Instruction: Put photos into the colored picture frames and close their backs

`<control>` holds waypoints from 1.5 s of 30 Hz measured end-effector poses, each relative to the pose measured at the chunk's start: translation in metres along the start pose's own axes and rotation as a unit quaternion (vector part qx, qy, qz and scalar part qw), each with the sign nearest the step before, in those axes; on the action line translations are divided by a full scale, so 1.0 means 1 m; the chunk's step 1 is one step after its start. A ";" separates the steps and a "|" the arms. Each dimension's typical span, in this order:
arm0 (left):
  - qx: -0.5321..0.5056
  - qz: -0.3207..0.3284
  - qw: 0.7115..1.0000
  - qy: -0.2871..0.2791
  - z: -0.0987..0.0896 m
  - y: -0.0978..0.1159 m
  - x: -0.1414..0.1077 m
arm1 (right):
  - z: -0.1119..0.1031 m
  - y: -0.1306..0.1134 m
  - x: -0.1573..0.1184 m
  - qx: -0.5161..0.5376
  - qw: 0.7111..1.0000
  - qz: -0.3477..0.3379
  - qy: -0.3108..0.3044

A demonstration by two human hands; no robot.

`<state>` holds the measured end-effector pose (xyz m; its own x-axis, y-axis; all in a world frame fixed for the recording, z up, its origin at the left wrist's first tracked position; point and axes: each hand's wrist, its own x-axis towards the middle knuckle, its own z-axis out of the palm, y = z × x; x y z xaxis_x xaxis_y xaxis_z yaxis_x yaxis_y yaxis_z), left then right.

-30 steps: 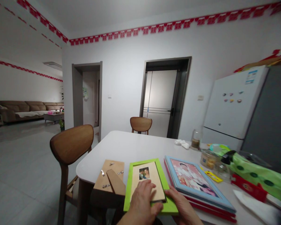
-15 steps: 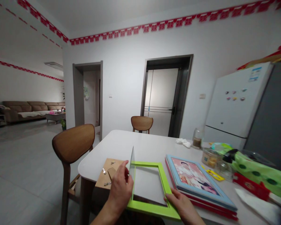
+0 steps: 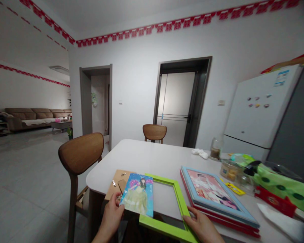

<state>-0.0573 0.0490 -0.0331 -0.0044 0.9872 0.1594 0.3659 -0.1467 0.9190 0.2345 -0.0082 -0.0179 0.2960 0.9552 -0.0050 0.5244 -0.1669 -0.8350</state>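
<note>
Two grips, table (image 3: 147, 157) nr edge: L hand (image 3: 112, 212) pinches pic (image 3: 135, 197), long axis fwd, over frame (image 3: 181, 197) L; R hand (image 3: 201, 223), frame R.

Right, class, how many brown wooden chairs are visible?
2: one brown wooden chair left of the round-cornered white table, a second chair beyond its far edge. Others may be hidden.

Your frame (image 3: 180, 199) is plain lime green. Your picture card (image 3: 142, 197) is bright blue, with pink patches and a figure (image 3: 136, 199) in a pale yellow-green dress. Your backing board (image 3: 118, 179) is light tan, its clips (image 3: 114, 183) silver. You face a white table (image 3: 142, 155), 2 brown chairs (image 3: 82, 153), a pink print (image 3: 214, 190) bordered in light blue, a green bag (image 3: 286, 181) with dark spots.
</note>
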 end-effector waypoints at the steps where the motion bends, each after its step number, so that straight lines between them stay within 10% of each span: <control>1: 0.045 0.010 0.999 -0.004 -0.003 0.001 -0.002 | 0.000 0.000 -0.001 -0.005 1.000 -0.002 0.000; 7: 0.279 0.155 0.947 0.041 -0.006 0.020 -0.018 | -0.007 -0.005 -0.003 -0.109 0.993 -0.038 0.025; 10: 0.320 0.233 0.917 -0.042 0.008 0.033 -0.022 | -0.011 -0.009 -0.003 -0.195 0.978 -0.063 0.043; 14: 0.350 0.243 0.894 -0.138 0.025 0.045 -0.020 | -0.011 -0.012 -0.005 -0.261 0.962 -0.072 0.037; 22: 0.340 0.300 0.887 -0.084 0.028 0.040 -0.009 | -0.006 -0.016 -0.004 -0.288 0.952 -0.080 0.070; 35: -0.059 0.200 0.973 0.103 0.009 0.075 0.017 | 0.038 -0.071 -0.003 0.017 0.980 -0.199 0.017; 41: -0.456 0.040 0.889 0.014 0.051 0.098 -0.006 | 0.068 -0.088 0.003 0.385 0.920 0.005 -0.065; 45: -0.477 0.005 0.877 -0.056 0.070 0.089 -0.013 | 0.052 -0.081 0.013 0.497 0.868 0.010 0.003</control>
<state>0.0399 0.0280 0.0212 0.1056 0.9777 0.1817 -0.5791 -0.0881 0.8105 0.1546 0.0308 0.0208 0.3025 0.9529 -0.0240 -0.4274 0.1131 -0.8970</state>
